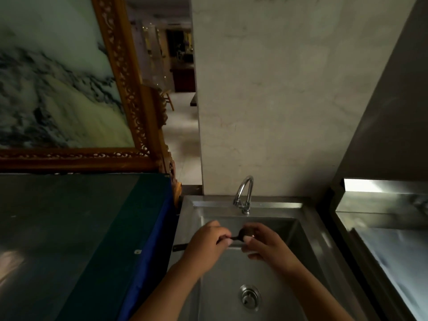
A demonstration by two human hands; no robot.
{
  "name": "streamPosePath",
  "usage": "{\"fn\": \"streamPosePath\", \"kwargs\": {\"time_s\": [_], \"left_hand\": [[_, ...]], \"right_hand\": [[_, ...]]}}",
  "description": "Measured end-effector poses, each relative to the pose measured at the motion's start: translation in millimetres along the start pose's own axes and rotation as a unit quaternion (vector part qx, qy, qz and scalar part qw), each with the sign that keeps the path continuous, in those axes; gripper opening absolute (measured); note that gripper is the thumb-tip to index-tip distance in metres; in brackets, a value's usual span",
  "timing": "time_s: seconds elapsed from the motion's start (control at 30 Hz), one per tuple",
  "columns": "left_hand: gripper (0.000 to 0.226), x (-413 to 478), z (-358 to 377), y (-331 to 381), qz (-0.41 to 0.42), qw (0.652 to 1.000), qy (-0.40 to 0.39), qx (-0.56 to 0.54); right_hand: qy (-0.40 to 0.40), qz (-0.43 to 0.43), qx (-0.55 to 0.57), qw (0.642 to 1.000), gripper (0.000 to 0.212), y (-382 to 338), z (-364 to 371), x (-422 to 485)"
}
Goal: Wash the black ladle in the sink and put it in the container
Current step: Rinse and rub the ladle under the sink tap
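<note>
The black ladle [243, 235] is held level over the steel sink [231, 274], below the curved faucet [243, 195]. My left hand [206, 244] grips its handle, whose end [179, 247] sticks out to the left past the sink's edge. My right hand [264, 244] cups the ladle's bowl, covering most of it. No running water is visible. No container is in view.
A drain [249, 297] lies in the sink bottom near me. A dark green and blue covered counter [92, 239] borders the sink on the left. A steel counter [382, 239] stands to the right. A marble wall rises behind the faucet, a framed painting at the left.
</note>
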State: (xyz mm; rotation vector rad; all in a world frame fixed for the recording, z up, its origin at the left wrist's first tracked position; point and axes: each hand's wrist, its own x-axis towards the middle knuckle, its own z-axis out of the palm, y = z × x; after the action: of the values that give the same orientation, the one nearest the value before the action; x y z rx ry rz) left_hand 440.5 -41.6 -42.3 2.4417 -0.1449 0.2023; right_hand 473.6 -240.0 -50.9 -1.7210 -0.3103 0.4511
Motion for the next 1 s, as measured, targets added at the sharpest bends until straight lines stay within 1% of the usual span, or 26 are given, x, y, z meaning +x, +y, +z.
{"fn": "streamPosePath", "kwargs": {"time_s": [0.07, 0.17, 0.27, 0.37, 0.47, 0.57, 0.67, 0.8, 1.0], "left_hand": [[0.017, -6, -7, 11, 0.020, 1.000, 0.009, 0.015], [0.016, -13, -10, 23, 0.042, 0.999, 0.004, 0.034], [0.013, -15, -5, 34, 0.044, 0.997, 0.000, 0.071], [0.012, -18, 7, 44, 0.037, 0.992, -0.001, 0.118], [0.013, -20, 19, 52, 0.033, 0.989, -0.008, 0.147], [0.012, -19, 25, 58, 0.036, 0.988, 0.000, 0.150], [0.009, -15, 27, 61, 0.045, 0.990, 0.010, 0.135], [0.011, -14, 31, 61, 0.040, 0.991, -0.024, 0.128], [0.009, -10, 39, 63, 0.024, 0.992, -0.013, 0.124]], "right_hand": [[-0.001, -0.027, -0.028, 0.999, 0.032, -6, -3, -9], [0.004, -0.063, -0.073, 0.995, 0.034, -10, -11, -18], [0.003, -0.082, -0.117, 0.990, 0.035, -8, -20, -19], [-0.009, -0.080, -0.157, 0.984, 0.037, 2, -28, -22], [-0.015, -0.072, -0.200, 0.977, 0.035, 10, -36, -29], [-0.002, -0.089, -0.220, 0.972, 0.032, 7, -43, -33], [0.018, -0.105, -0.233, 0.966, 0.033, 5, -49, -34], [0.012, -0.111, -0.265, 0.958, 0.028, 9, -53, -36], [0.029, -0.109, -0.262, 0.958, 0.029, 7, -56, -37]]}}
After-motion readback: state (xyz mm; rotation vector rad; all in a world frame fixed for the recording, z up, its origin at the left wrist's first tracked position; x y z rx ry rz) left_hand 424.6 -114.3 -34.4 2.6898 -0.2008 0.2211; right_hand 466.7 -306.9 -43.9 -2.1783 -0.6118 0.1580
